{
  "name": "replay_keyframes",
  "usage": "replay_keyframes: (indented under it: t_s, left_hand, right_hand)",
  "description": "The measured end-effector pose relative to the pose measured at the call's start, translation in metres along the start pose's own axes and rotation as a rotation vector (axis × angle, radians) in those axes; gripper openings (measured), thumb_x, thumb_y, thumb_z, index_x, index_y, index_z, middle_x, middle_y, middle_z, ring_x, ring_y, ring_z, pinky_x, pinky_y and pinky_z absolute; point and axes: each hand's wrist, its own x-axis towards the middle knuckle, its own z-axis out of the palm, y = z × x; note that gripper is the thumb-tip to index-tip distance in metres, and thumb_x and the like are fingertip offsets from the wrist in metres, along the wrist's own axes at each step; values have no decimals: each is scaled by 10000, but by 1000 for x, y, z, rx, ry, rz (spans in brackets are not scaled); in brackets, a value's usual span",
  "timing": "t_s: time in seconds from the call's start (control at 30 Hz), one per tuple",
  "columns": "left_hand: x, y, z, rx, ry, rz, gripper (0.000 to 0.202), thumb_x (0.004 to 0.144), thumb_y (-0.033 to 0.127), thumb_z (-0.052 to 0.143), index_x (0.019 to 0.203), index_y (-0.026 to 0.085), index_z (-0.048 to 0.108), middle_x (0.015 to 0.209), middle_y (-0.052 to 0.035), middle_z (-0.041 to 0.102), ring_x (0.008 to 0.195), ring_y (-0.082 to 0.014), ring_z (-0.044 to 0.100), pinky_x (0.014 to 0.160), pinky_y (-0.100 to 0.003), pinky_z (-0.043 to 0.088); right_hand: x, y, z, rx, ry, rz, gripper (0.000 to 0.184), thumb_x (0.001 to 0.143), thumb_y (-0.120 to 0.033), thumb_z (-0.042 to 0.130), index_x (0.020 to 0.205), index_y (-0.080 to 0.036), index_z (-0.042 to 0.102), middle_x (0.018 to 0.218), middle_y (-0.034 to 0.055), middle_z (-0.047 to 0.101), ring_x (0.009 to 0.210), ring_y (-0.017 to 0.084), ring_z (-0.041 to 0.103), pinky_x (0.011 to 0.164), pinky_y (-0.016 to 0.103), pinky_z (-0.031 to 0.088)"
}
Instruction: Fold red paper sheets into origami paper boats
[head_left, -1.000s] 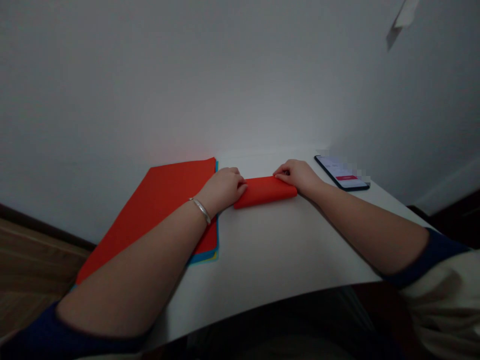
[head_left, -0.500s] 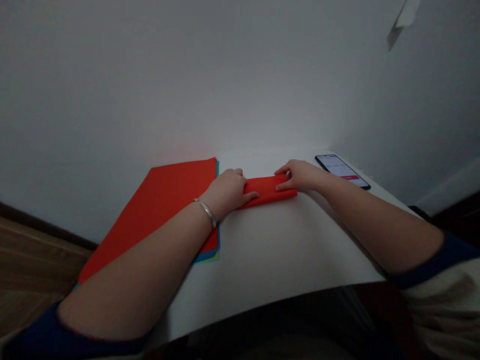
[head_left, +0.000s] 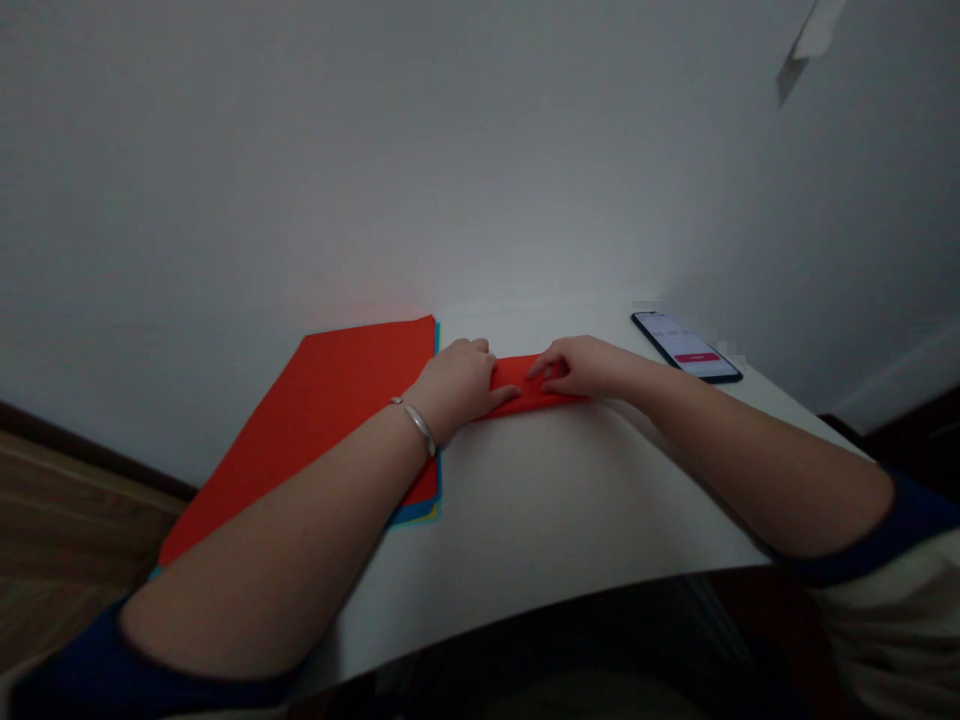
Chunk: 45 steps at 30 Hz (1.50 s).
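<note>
A narrow strip of folded red paper (head_left: 521,372) lies on the white table between my hands. My left hand (head_left: 459,380) is closed over its left end, with the thumb along the near side and the fingers curled at the far side. Over the right part, my right hand (head_left: 574,368) bends its fingers down onto the paper, thumb and forefinger curved close together. The paper's right end is partly hidden under that hand. A silver bracelet (head_left: 420,428) circles my left wrist.
A stack of large coloured sheets, red sheet (head_left: 352,385) on top with blue and yellow edges below, lies at the left under my left forearm. A phone (head_left: 686,345) with a lit screen rests at the back right. A wall (head_left: 480,150) rises behind the white table (head_left: 540,500).
My right hand has shifted left along the folded red paper, moving from its right end farther onto its top. My left hand stays in place.
</note>
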Motion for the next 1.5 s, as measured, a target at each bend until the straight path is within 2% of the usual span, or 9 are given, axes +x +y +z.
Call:
replay_keyframes:
  t_s: [0.07,0.17,0.3,0.47,0.67,0.83,1.03,1.3,1.5]
  left_hand:
    - [0,0,-1,-8,22,8,519,924,575,475,976,119,717,971,-135,651,942,-263,609,789,-329,457]
    - [-1,2,-2,-26,47,25,530,946,575,422,1004,130,705,970,-138,647,931,-268,607,765,-341,454]
    - [-3,5,-2,-36,37,16,497,958,553,409,1023,154,698,986,-134,641,932,-264,599,755,-339,451]
    - [-6,8,0,-57,41,21,481,965,527,421,1063,135,682,1038,-148,631,968,-271,582,820,-356,449]
    - [-7,8,1,-75,35,20,487,959,545,437,1054,129,671,1066,-147,629,964,-267,580,851,-362,448]
    - [-6,7,0,-78,22,27,552,929,623,444,1043,134,674,1051,-146,631,953,-273,580,844,-364,453]
    - [-8,7,-1,-78,12,27,608,887,680,479,1068,128,660,1094,-156,622,986,-285,567,828,-356,449]
    - [-9,6,-3,-37,-3,26,664,866,724,462,1121,141,650,1122,-162,614,1029,-302,573,808,-349,439]
    - [-9,2,-1,20,-31,-10,770,825,787,439,1231,154,605,1177,-182,604,1090,-342,570,908,-418,400]
  right_hand:
    - [-1,-3,4,50,18,-6,310,812,-219,613,1076,-266,769,798,3,720,661,135,585,643,250,410]
    - [-1,-3,9,71,63,-55,289,828,-331,627,1079,-271,757,740,-3,680,611,129,528,620,258,373]
    - [1,0,12,82,74,-84,306,823,-411,643,1076,-269,741,769,5,669,628,135,517,622,259,358]
    - [3,3,13,50,62,-87,382,816,-473,651,1123,-253,708,808,20,677,673,151,540,640,263,360]
    - [2,6,13,37,27,-97,431,789,-469,682,1168,-264,676,852,23,688,686,154,552,640,258,375]
    - [1,6,12,33,23,-96,471,790,-540,659,1167,-259,677,872,37,698,697,166,564,630,266,379]
    - [-1,3,10,43,21,-104,477,756,-530,695,1153,-265,685,876,36,706,703,171,578,620,267,380]
    - [1,7,10,26,-18,-111,553,718,-536,726,1210,-290,667,985,41,718,770,194,617,645,279,410]
    - [-1,10,8,-12,-29,-53,596,705,-467,745,1251,-264,620,1034,68,705,817,214,628,668,293,422]
